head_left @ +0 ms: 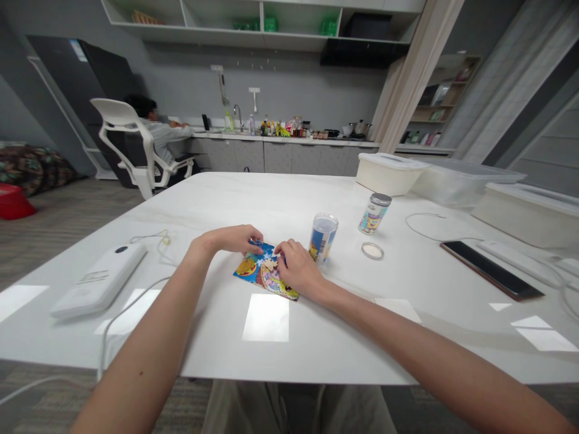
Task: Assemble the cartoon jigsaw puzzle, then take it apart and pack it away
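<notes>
Surface: we see a white, glossy surface (316,355) carrying all items below.
Storage boxes: we find pale lidded boxes (386,175) along the right far side.
White device: we locate a long white device (102,280) at the left, cables near it.
Puzzle: we have a colorful picture puzzle (248,267) flat near the middle of the surface, between and partly under both hands; pale gaps show among its blue parts.
Left hand: we keep the left hand (239,239) at the puzzle's upper left edge, fingers bent and thumb apart; we cannot tell whether it pinches a piece.
Right hand: we rest the right hand (298,268) over the puzzle's right part, fingers curled; its grip is hidden.
Clear cylinder: we note it (323,236) upright, just beside the right hand.
Lidded can: we see it (374,214) upright, farther right.
Round lid: we observe it (372,251) flat, near the can.
</notes>
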`<move>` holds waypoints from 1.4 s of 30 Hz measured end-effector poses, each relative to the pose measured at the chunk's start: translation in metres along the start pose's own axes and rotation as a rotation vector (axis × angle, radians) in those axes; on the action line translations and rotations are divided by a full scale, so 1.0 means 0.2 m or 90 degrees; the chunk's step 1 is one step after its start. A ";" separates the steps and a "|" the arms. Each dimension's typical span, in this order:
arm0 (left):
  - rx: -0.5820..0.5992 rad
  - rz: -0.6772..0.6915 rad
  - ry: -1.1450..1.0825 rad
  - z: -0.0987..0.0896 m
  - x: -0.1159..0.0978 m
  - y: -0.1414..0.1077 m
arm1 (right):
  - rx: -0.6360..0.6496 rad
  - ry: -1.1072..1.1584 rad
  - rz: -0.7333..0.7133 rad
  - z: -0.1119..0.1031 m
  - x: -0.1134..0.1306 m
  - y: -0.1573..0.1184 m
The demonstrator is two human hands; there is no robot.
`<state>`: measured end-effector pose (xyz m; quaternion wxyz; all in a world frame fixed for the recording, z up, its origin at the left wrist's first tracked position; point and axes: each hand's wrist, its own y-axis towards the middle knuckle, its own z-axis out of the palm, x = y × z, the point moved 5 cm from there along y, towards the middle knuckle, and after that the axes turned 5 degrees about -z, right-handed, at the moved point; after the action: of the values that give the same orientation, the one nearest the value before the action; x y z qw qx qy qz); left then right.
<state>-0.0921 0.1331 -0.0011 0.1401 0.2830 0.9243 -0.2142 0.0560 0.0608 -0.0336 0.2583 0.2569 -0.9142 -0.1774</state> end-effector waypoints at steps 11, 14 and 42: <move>-0.011 0.009 0.018 0.02 0.01 0.02 | 0.032 -0.015 -0.034 -0.01 0.05 -0.03; -0.011 0.002 0.018 0.01 0.00 0.02 | 0.048 -0.047 -0.056 -0.01 0.06 -0.02; -0.045 0.091 -0.132 -0.02 -0.07 0.02 | -0.012 0.107 -0.029 -0.03 0.00 0.04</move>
<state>-0.0793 0.1316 0.0063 0.2599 0.3194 0.8893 -0.1989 0.0554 0.0657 -0.0250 0.3329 0.2888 -0.8815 -0.1696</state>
